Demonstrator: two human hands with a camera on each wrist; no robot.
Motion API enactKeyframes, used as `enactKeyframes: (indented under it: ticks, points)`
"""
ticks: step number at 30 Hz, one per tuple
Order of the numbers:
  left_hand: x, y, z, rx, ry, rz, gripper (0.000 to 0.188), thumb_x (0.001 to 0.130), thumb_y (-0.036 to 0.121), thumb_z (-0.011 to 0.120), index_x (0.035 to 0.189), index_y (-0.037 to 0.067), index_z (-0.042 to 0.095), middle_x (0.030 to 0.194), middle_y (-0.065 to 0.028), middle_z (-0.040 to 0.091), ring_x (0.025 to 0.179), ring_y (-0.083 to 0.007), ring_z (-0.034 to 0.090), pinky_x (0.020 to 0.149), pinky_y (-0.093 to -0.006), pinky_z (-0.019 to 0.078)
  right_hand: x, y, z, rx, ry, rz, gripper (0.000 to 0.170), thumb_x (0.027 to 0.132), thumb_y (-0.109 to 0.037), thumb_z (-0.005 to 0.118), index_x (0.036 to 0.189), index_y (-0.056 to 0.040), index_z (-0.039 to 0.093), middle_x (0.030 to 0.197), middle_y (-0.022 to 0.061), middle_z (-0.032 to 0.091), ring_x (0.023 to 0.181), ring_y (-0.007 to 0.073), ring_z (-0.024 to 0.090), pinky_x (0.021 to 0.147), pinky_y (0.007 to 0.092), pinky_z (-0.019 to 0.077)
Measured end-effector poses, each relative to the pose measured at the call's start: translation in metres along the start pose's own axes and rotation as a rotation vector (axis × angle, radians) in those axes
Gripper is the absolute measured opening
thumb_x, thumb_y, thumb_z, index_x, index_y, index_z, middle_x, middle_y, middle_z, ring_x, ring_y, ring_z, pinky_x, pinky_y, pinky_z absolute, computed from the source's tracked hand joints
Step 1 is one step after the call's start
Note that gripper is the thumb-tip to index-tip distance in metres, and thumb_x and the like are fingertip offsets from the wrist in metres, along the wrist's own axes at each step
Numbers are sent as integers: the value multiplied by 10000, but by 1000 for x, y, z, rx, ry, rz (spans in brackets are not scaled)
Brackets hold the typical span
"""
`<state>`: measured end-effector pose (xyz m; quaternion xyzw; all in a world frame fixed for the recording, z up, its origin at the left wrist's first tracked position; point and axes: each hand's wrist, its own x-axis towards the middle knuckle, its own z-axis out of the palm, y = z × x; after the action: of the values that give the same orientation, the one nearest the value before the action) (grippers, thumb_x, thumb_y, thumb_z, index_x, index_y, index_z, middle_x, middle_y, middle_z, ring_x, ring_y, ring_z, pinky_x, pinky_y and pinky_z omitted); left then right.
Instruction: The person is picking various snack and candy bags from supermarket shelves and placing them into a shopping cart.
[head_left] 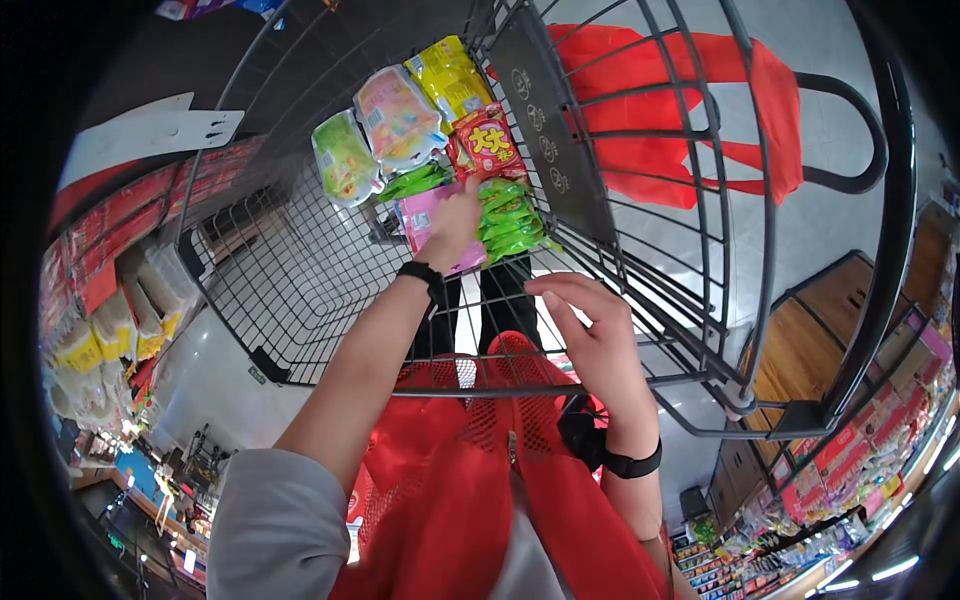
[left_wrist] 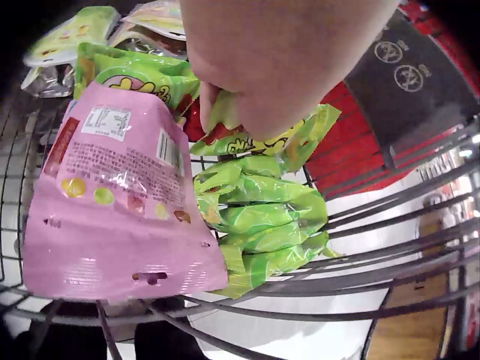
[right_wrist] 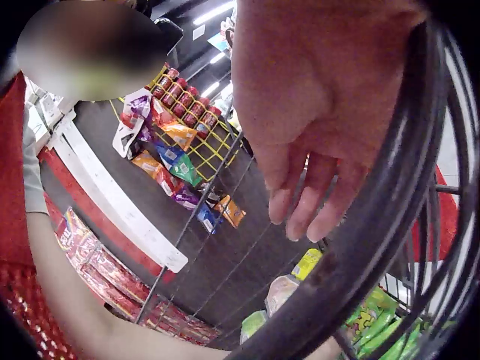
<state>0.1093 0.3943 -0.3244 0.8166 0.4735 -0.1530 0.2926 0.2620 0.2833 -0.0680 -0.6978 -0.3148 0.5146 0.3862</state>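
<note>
My left hand reaches down into a wire shopping cart. In the left wrist view its curled fingers pinch the corner of a green snack packet. More green packets lie stacked beside it in a row. A pink pouch with printed text and fruit pictures lies next to them. Beyond are a red packet, a yellow packet, a pale fruit-print pouch and a green-and-clear pouch. My right hand hovers by the cart's near rim, fingers loosely bent and holding nothing.
A dark panel stands along the cart's right side, with red fabric behind it. The cart's handle curves at far right. Shelves of packaged goods stand to the left. A yellow wire rack holds snacks and cans.
</note>
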Motion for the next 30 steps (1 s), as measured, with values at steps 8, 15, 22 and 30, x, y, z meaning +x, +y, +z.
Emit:
enactKeyframes:
  ticks: [8,15,22,30]
  points:
    - [8,28,-17,288,-221,144,325,782,69,433,1101,20,391,832,-196,609,701,-314,622,556,-396,509,1,7,3,-72,-56,-44,140,803,-20,507,901,14,602,896,125,608,851,249,569,769,304,434]
    - [10,9,-1,398,-143,426,351,742,52,460,1077,-47,425,996,-194,553,699,-283,622,561,-334,516,0,8,4,-116,-63,-90,137,792,-18,519,899,4,601,900,123,608,862,267,567,778,319,436]
    - [11,4,-10,323,-67,627,330,720,39,483,1046,-4,447,1082,-188,505,747,-264,617,565,-335,518,2,12,11,-123,-31,-142,114,749,-5,534,845,14,595,839,131,588,799,298,542,714,368,438]
    - [29,17,-3,327,-140,295,197,760,58,460,948,7,492,788,-146,615,707,-277,626,540,-354,513,2,8,7,-147,-90,-98,115,785,-24,530,870,3,603,884,121,607,843,280,565,756,334,443]
